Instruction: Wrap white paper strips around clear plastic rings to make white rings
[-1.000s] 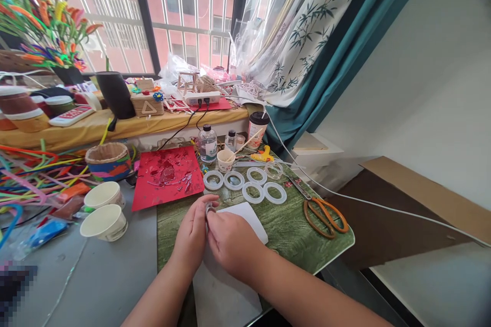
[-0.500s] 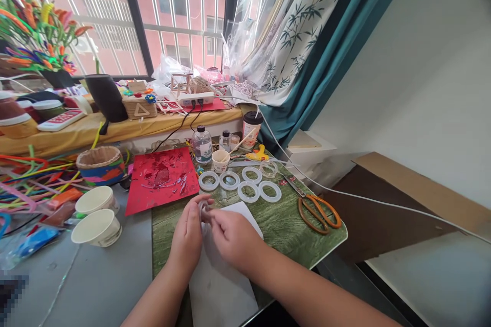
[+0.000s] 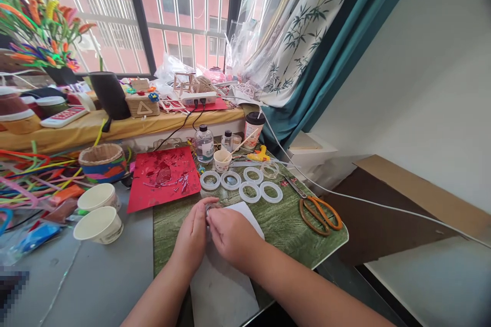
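Observation:
Both hands meet over a white sheet (image 3: pixel 224 286) on the green table mat. My left hand (image 3: pixel 194 232) is closed around a small, clear ring-like piece (image 3: pixel 208 208), mostly hidden by the fingers. My right hand (image 3: pixel 230 232) pinches the same piece from the right side. Just beyond the hands lie several translucent ring molds (image 3: pixel 249 191). A red sheet (image 3: pixel 163 179) with dark glossy residue is to the left of them. Behind the rings stands a small paper cup (image 3: pixel 222 161) with a wooden stick in it.
Orange-handled scissors (image 3: pixel 320 214) lie at the mat's right side, near a white cable. Two paper bowls (image 3: pixel 98 225) stand at left. A clear bottle (image 3: pixel 204 145), a lidded cup (image 3: pixel 253 127) and a yellow glue gun (image 3: pixel 260 154) are at the back.
The fingers have closed in more around the clear piece, so less of it shows. The whole view has shifted slightly.

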The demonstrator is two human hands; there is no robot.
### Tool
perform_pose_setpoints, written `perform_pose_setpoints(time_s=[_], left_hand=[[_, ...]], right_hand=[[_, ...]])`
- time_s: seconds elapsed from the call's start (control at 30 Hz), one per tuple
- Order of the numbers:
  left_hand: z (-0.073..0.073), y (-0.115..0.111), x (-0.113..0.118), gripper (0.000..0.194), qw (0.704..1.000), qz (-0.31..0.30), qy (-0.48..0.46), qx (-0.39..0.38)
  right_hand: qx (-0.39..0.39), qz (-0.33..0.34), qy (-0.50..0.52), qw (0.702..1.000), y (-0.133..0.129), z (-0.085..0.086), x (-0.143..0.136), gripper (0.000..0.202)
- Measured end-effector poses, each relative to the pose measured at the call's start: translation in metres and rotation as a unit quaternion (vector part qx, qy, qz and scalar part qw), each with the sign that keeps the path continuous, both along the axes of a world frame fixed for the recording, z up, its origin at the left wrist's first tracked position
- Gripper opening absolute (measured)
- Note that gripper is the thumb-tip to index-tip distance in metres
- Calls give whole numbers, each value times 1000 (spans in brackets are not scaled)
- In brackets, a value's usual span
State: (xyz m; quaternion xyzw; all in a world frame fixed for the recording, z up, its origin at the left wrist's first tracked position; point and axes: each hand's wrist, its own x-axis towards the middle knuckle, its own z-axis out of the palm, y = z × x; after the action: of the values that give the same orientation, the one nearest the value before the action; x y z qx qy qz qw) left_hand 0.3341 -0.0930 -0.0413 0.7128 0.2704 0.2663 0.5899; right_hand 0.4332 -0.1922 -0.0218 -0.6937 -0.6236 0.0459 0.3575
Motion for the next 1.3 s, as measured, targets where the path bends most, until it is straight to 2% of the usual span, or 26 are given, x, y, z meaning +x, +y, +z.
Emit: perform_pose_setpoints(time_s=[0.1, 0.27, 0.33, 0.43, 0.6, 0.73, 0.9, 1.03, 1.07, 1.2, 1.23, 1.3], left_hand=[[-1, 0, 1, 52, 999, -1, -10, -33], [-3, -2, 3, 51, 1000, -11, 3, -4], [-3, -1, 3, 50, 1000, -7, 9, 1], [-2, -1, 3, 51, 1000, 4, 0, -20], [-3, -1, 3, 49, 1000, 1, 2, -17], [-2, 1, 4, 49, 999, 18, -13, -45], [-3, 3, 4, 49, 997, 14, -3, -69], [-3, 3, 4, 48, 998, 19, -12, -54], [-3, 3, 5, 48, 998, 16, -15, -59], [-4, 0, 5, 49, 998, 5, -7, -68], [-4, 0, 4, 48, 998, 10, -8, -61], [-4, 1, 3, 46, 998, 23, -15, -51]], right_hand=[[-20, 50, -47, 997, -4, -3, 6, 21], [-71, -34, 66, 995, -3, 0, 9, 24], [-60, -25, 62, 996, -2, -1, 5, 22], [-40, 22, 32, 998, -4, -2, 2, 18], [-59, -53, 90, 993, -4, 0, 4, 25], [-29, 22, 38, 999, -3, 1, 1, 22], [-25, -22, 36, 999, 0, -1, 1, 21], [-29, 33, 22, 999, -2, 0, 0, 20], [-35, 29, 32, 998, -3, 1, 1, 20], [-65, -60, 117, 989, -2, 5, 3, 26], [-63, -62, 119, 989, -2, 6, 2, 27], [-46, -16, 83, 995, -3, 6, -1, 26]])
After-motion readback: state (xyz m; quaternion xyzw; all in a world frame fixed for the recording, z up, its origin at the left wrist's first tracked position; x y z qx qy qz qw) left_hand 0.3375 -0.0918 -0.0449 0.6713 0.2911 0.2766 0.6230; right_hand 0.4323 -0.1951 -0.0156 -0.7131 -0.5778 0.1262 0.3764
